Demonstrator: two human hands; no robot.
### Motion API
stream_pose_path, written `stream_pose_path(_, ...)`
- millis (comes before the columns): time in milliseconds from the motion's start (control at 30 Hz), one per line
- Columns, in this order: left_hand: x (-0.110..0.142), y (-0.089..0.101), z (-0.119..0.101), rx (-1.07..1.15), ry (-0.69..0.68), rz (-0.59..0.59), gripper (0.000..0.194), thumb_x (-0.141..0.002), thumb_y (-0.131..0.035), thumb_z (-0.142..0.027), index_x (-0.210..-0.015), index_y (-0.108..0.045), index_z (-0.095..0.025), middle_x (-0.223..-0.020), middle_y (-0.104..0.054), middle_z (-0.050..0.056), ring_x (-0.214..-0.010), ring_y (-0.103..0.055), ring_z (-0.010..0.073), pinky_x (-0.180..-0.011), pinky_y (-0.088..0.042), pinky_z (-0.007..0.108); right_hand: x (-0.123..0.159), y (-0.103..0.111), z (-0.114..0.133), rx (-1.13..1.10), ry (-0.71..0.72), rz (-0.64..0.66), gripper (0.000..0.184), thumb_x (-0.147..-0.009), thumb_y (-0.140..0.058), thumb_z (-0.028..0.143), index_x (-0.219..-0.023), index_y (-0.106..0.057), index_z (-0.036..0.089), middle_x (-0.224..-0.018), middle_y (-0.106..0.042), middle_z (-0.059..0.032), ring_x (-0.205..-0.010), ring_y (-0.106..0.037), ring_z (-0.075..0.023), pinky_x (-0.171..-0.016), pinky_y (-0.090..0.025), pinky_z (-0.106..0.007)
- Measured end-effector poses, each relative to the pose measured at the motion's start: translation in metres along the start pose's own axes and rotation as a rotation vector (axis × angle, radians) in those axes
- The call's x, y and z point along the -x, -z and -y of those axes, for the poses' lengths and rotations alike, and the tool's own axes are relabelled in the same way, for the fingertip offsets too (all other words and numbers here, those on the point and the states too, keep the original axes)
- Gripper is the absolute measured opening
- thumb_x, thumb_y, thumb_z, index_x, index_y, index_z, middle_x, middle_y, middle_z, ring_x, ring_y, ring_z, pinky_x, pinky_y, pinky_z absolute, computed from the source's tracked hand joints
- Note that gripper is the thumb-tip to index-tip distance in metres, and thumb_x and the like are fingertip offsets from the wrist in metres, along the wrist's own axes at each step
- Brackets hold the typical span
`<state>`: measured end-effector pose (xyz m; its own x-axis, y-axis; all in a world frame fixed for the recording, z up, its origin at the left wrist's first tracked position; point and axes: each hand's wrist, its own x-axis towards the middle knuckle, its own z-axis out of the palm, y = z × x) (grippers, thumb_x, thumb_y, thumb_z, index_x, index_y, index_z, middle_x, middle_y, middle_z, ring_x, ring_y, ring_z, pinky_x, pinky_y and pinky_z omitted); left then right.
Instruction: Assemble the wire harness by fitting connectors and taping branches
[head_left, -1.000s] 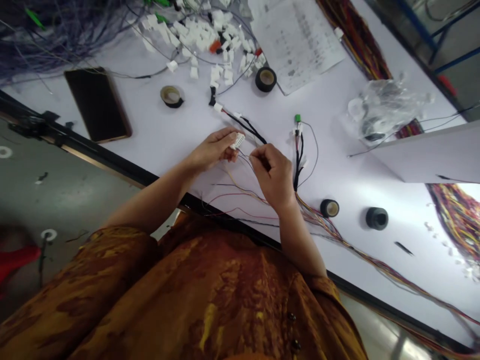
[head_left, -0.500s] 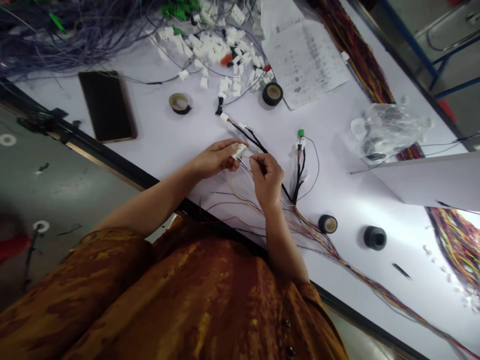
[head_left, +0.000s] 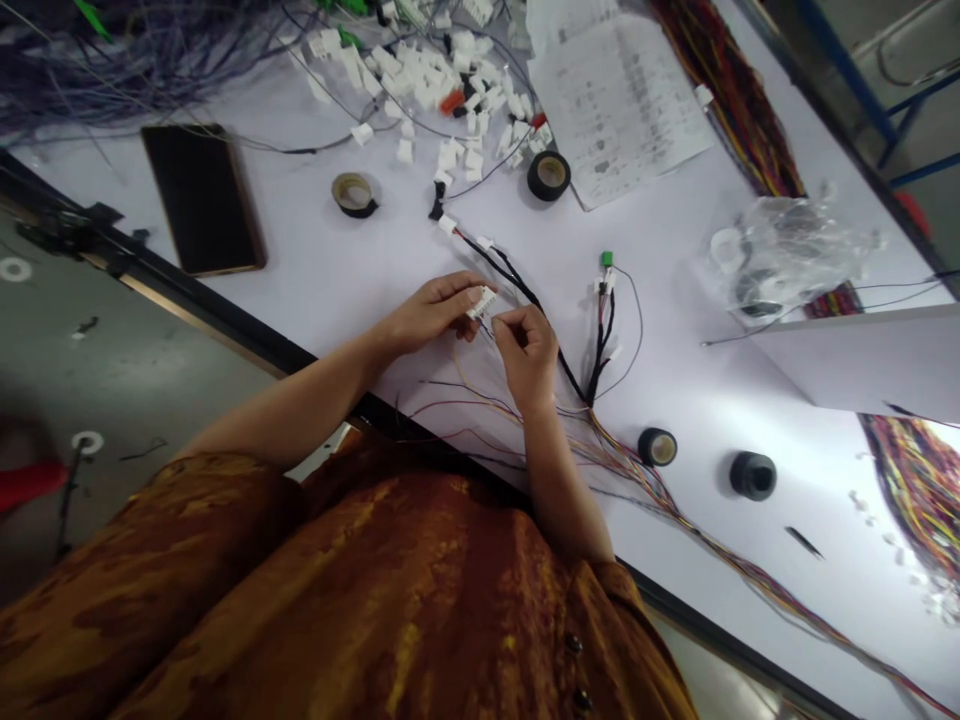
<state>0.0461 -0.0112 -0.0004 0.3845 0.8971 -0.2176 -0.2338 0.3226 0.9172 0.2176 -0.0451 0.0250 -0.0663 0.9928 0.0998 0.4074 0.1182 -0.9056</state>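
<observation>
Between the thumb and fingers of my left hand (head_left: 439, 315) is a white connector housing (head_left: 482, 301) with rows of small holes. My right hand (head_left: 527, 352) is pinched right beside the housing, at a thin dark wire (head_left: 486, 330); the very tip of the pinch is hard to make out. Loose red, yellow and dark wires (head_left: 469, 404) fan out below both hands. They join a wiring harness (head_left: 671, 505) that runs off to the lower right. Its black-taped branches (head_left: 551, 335) pass behind my right hand, and another branch ends in a green connector (head_left: 607, 259).
A phone (head_left: 202, 200) lies at the left. Black tape rolls (head_left: 549, 176) sit around the work area, with scattered white connectors (head_left: 420, 80) and printed sheets (head_left: 615, 110) at the back. A plastic bag (head_left: 795, 250) and a white panel (head_left: 870, 355) stand at the right.
My right hand has moved left, closer to the white connector housing. My left hand keeps its hold on the housing. The whole view has shifted slightly.
</observation>
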Motion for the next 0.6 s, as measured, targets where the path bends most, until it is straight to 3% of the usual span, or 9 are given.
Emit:
stream_pose_path(200, -0.001, 0.000, -0.001, -0.101, -0.044, -0.009, 0.029, -0.088, -0.069, -0.042, -0.104, -0.065, -0.017, -0.070, -0.062, -0.002, -0.051, -0.061, 0.0074, -0.049, -0.047, 0.018, 0.000, -0.003, -0.009, -0.146, -0.159, 0.070, 0.014, -0.086, -0.058, 0.028, -0.075, -0.057, 0.020, -0.070, -0.050, 0.0039, -0.063, -0.042, -0.0092, -0.063, -0.038, -0.025)
stream_pose_path(600, 0.002, -0.008, 0.005, -0.198, -0.051, -0.008, 0.020, -0.091, -0.066, -0.035, -0.100, -0.061, -0.017, -0.062, -0.060, -0.003, -0.050, -0.059, 0.0079, -0.047, -0.043, 0.016, 0.006, -0.010, -0.018, -0.153, -0.195, 0.034, 0.017, -0.086, -0.059, 0.033, -0.077, -0.057, 0.019, -0.070, -0.052, 0.0038, -0.063, -0.044, -0.0091, -0.063, -0.039, -0.025)
